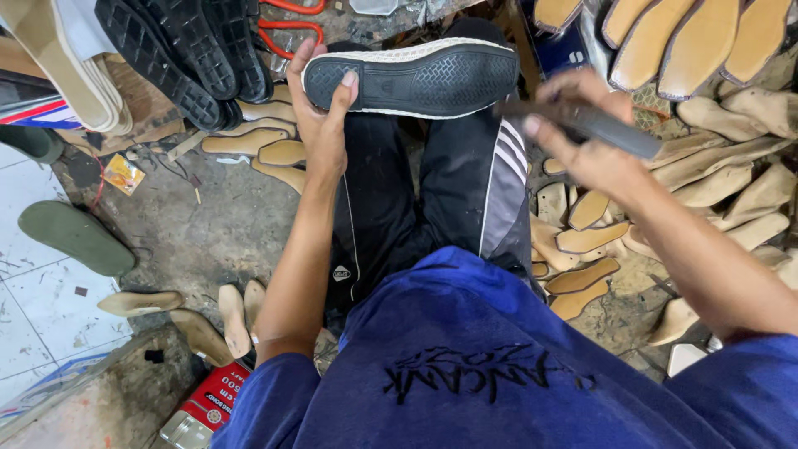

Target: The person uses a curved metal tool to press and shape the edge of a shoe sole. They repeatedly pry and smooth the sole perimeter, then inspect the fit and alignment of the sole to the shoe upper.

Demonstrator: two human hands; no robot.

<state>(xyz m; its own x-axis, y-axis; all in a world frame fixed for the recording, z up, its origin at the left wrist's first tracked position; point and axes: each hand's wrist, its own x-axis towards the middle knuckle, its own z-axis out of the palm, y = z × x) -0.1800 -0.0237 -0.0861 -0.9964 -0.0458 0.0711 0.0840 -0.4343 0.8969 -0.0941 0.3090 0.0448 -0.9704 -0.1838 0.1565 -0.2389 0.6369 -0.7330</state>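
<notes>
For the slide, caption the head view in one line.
Left hand holds a black shoe sole over the lap; right hand grips a dark tool.

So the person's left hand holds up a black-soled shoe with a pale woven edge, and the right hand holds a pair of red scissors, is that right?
Not quite. The head view shows the left hand holding the black-soled shoe with a pale woven edge, but the right hand grips a dark, flat, bar-shaped tool, not scissors. Red scissor handles lie on the floor beyond the shoe.
</notes>
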